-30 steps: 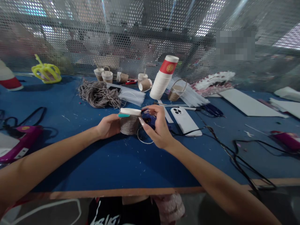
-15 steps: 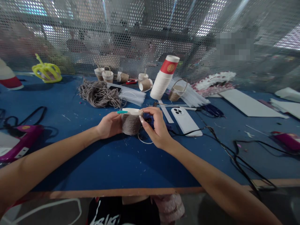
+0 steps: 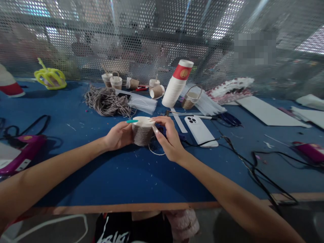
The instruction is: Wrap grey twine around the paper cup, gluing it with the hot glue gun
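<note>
A white paper cup wound with grey-brown cord stands between my hands, its pale rim and inside facing up. My left hand is closed round its left side, the thumb at the rim with a turquoise tip that looks like a long nail. At the right of the rim, the thumb and fingers of my right hand are closed on the cup's edge. A thin loop of cord hangs below, beside the right hand. Something dark blue, mostly hidden, lies behind the right fingers.
Grey cord lies heaped behind the left hand. A leaning stack of paper cups, small cord-wrapped buckets and a white phone stand or lie beyond. Black cables cross the right side; a purple device is at left.
The cup has tipped and shifted slightly right, so more of its white inside shows. My right fingers have moved a little along the rim; the left hand stays almost still.
</note>
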Demonstrator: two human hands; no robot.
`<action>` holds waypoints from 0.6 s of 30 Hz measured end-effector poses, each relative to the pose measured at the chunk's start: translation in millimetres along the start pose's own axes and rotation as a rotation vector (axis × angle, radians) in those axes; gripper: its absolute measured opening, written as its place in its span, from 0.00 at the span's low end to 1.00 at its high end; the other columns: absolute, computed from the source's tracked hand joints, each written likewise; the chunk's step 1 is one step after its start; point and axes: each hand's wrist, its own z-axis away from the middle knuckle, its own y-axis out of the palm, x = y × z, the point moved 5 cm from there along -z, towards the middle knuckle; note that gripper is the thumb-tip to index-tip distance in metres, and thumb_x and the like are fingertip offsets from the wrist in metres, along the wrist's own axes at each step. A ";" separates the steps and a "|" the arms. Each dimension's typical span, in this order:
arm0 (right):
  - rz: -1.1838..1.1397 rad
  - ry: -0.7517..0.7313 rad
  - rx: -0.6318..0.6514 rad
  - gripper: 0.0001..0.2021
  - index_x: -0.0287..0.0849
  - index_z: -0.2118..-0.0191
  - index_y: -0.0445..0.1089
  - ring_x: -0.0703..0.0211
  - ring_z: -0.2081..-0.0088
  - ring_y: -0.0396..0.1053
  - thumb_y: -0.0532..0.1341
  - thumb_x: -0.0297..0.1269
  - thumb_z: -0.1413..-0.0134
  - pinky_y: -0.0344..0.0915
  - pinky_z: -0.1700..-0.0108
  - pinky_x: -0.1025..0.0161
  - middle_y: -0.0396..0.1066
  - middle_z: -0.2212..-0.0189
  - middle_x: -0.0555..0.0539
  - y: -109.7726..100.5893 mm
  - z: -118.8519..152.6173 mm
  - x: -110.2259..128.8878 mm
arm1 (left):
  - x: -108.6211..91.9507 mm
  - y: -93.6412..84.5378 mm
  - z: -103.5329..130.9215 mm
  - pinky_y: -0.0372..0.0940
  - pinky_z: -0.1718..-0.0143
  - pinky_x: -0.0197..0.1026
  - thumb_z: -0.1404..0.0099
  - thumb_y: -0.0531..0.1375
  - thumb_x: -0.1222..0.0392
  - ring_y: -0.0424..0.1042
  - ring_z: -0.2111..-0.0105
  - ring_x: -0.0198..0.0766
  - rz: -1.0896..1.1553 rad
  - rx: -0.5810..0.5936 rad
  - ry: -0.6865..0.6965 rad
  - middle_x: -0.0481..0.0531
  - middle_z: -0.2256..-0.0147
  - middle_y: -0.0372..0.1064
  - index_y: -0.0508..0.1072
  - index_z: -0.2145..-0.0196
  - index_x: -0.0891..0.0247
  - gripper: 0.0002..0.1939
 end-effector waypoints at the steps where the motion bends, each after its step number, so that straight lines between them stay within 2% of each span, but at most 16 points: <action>1: 0.006 0.004 -0.006 0.12 0.49 0.48 0.59 0.48 0.45 0.66 0.52 0.45 0.32 0.65 0.43 0.41 0.66 0.49 0.40 0.7 0.0 -0.7 | 0.5 0.2 -0.4 0.54 0.36 0.63 0.45 0.59 0.39 0.65 0.39 0.62 -0.003 0.007 -0.005 0.60 0.46 0.74 0.69 0.42 0.62 0.37; 9: -0.006 0.087 0.023 0.13 0.49 0.46 0.60 0.47 0.42 0.65 0.54 0.43 0.33 0.64 0.41 0.40 0.67 0.46 0.39 1.0 0.7 -0.9 | 1.7 1.4 -0.9 0.53 0.35 0.62 0.47 0.61 0.46 0.65 0.39 0.61 0.020 -0.012 -0.022 0.61 0.43 0.71 0.68 0.40 0.62 0.38; 15: -0.069 0.130 0.056 0.17 0.48 0.44 0.61 0.46 0.40 0.64 0.53 0.48 0.34 0.62 0.38 0.40 0.66 0.41 0.40 2.9 1.1 -2.1 | 1.8 0.0 3.0 0.53 0.34 0.59 0.41 0.57 0.38 0.60 0.34 0.56 0.031 -0.091 0.023 0.54 0.39 0.68 0.63 0.36 0.55 0.38; 18: -0.050 0.168 0.038 0.20 0.46 0.43 0.61 0.46 0.39 0.62 0.56 0.49 0.36 0.61 0.37 0.39 0.67 0.41 0.38 4.7 1.1 -5.6 | 2.8 -0.2 2.8 0.53 0.34 0.58 0.42 0.60 0.44 0.60 0.34 0.55 0.024 -0.108 0.018 0.53 0.40 0.69 0.61 0.35 0.55 0.38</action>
